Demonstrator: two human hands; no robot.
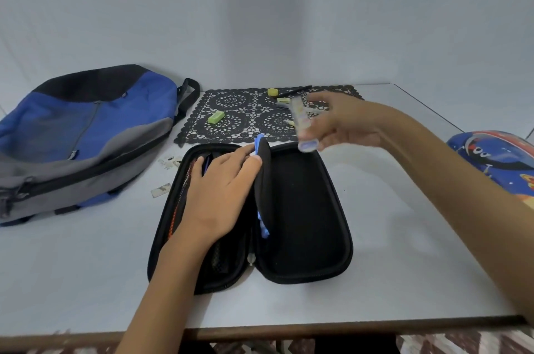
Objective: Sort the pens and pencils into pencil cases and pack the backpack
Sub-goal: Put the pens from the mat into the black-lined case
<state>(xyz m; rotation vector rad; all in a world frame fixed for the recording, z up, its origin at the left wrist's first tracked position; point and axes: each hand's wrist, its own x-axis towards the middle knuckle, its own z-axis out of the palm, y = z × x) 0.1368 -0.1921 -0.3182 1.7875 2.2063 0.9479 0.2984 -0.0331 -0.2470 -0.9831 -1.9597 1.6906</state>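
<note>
A black pencil case [306, 209] lies open in front of me on the white table. My left hand [219, 195] lies over its left half, its fingers holding the black middle flap [264, 171] upright. My right hand [344, 122] hovers above the case's far right corner and pinches a pale, patterned pen [302, 125], which is blurred. On the black lace mat [245, 117] behind lie a black pen [294, 91], a green eraser [216, 117] and a few small yellow items. The blue, grey and black backpack [81, 137] lies flat at the left.
A blue patterned pencil case [497, 160] sits at the right edge of the table. Small paper scraps [161, 189] lie between the backpack and the open case. The table's front edge runs near the bottom of the view.
</note>
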